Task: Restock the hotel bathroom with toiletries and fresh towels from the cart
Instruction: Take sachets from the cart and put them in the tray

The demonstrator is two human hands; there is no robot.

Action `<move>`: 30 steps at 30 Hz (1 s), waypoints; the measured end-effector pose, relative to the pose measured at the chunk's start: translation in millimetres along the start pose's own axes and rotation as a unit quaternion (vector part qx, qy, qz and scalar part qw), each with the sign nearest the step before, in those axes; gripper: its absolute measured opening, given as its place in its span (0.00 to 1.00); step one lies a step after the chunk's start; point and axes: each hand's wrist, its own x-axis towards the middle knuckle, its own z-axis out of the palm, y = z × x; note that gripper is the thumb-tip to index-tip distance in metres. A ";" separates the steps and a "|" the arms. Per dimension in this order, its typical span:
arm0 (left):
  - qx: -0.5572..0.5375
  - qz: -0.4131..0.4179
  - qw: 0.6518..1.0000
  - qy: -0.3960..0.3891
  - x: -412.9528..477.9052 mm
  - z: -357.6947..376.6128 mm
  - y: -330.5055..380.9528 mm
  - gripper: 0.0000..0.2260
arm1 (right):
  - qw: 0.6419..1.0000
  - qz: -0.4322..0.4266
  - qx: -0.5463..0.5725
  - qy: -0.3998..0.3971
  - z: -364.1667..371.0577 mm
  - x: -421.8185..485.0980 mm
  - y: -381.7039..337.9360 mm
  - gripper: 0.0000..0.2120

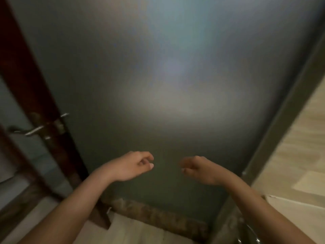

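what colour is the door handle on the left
Silver metal, a lever handle on a dark reddish-brown wooden door edge; only the head view shows it, blurred.

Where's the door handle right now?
In the head view, the metal door handle sits at the left edge, on the dark wooden door frame beside the frosted glass panel, above and left of the left hand.

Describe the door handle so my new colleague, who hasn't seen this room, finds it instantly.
Start at the big frosted glass door. Follow its dark wooden edge on the left, downwards. The silver lever handle sticks out leftwards there, the only shiny metal bar on the dark wood.
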 end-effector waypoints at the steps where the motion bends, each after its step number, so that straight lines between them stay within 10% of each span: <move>1: -0.006 -0.014 1.000 0.021 -17.9 -10.5 -19.2 0.13 | 1.000 -0.025 0.004 -0.005 4.8 15.2 -21.9 0.10; 17: -0.063 -0.217 0.950 0.215 -296.3 -141.3 -261.0 0.11 | 0.961 -0.241 0.057 -0.121 128.3 206.2 -379.6 0.14; 30: -0.063 -0.317 0.891 0.319 -339.6 -244.4 -427.1 0.10 | 0.897 -0.378 0.100 -0.205 180.6 402.0 -575.6 0.07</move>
